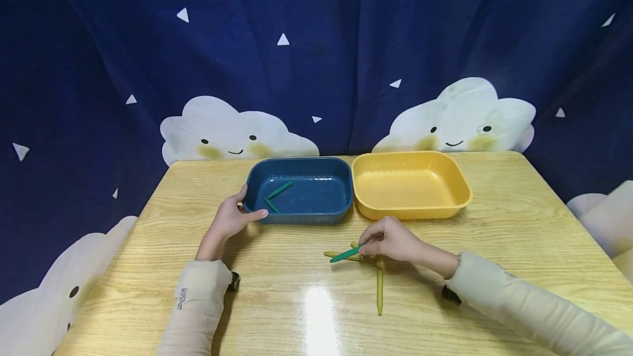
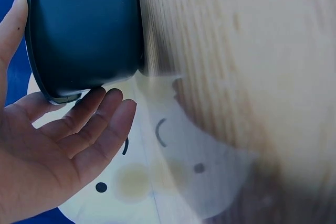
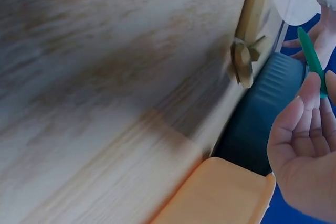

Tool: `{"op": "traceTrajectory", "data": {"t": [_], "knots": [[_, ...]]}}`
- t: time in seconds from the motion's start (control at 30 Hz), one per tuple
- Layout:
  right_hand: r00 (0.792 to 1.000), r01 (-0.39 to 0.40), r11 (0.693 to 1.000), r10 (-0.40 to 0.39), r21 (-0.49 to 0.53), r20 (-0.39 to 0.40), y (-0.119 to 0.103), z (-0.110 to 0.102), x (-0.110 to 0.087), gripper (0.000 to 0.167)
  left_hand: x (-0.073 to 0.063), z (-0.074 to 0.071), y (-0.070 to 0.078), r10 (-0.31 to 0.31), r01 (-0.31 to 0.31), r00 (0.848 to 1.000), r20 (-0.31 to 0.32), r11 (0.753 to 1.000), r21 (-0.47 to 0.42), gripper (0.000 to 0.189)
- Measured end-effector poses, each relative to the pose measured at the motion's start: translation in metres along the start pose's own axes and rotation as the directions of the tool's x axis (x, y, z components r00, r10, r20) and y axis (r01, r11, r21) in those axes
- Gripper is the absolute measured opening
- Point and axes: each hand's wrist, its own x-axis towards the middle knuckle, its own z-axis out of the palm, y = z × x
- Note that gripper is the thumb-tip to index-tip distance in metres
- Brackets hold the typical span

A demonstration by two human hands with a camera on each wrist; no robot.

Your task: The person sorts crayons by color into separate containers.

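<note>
My right hand [image 1: 390, 239] pinches a green crayon [image 1: 346, 254] between thumb and fingertips, just above several yellow crayons [image 1: 379, 293] lying crossed on the table. In the right wrist view the green crayon [image 3: 311, 56] sticks out past the fingertips. My left hand [image 1: 231, 217] touches the left front corner of a dark blue bin [image 1: 306, 217], its thumb along the front rim. Seen from the left wrist, the fingers [image 2: 100, 135] are loosely extended beside the bin wall [image 2: 84, 35]. Two green crayons [image 1: 280, 189] lie inside the blue bin, at its left.
A yellow bin [image 1: 410, 212] stands right beside the blue one, near the table's back edge. Behind the wooden table [image 1: 277, 301] hangs a dark blue curtain [image 1: 336, 59] with clouds and white triangles.
</note>
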Motion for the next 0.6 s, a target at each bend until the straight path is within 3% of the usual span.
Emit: {"op": "traceTrajectory", "data": {"t": [0.6], "knots": [[0.994,-0.027,0.999,0.031,0.038,-0.107,-0.009,-0.016,0.013,0.01,0.001,0.0,-0.002,-0.001,0.001,1.0,-0.001,1.0,0.005,0.091]]}}
